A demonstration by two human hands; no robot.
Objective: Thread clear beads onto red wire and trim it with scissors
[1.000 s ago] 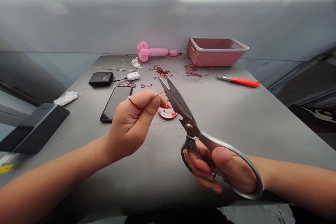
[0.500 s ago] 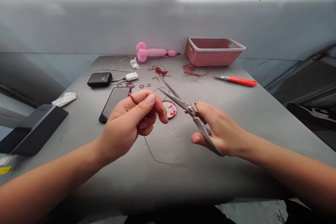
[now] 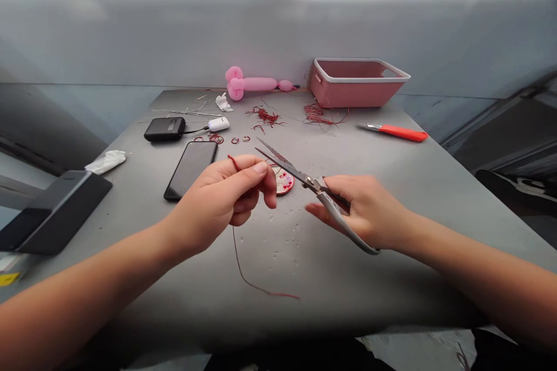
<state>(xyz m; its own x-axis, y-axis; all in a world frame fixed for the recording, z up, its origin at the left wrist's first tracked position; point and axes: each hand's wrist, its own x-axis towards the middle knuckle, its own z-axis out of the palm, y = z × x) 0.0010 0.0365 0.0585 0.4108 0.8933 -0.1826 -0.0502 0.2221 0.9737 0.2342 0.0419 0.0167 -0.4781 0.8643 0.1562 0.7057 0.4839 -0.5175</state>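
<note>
Pinched between the thumb and fingers of my left hand (image 3: 228, 191) is a thin dark red cord (image 3: 238, 261); its long end hangs below the hand and curves right. A red loop (image 3: 234, 161) shows at the back of the same fingers. My right hand (image 3: 368, 208) grips scissors (image 3: 311, 181) by the handles. Their blades are slightly parted and point left, just above the left fingertips. Behind the blades lies a small round dish (image 3: 285, 181) of beads, partly covered by the left hand and scissors.
A phone (image 3: 191, 169), black power bank (image 3: 164, 128) and dark stand (image 3: 56, 211) are at left. Red cord piles (image 3: 266, 116), a pink balloon (image 3: 256, 84) and a pink basket (image 3: 357, 93) sit at the back. An orange-handled cutter (image 3: 402, 133) lies at right.
The scissor blades have moved left and come closer together, over the left fingertips. My left hand has shifted slightly, and the hanging cord end now reaches lower.
</note>
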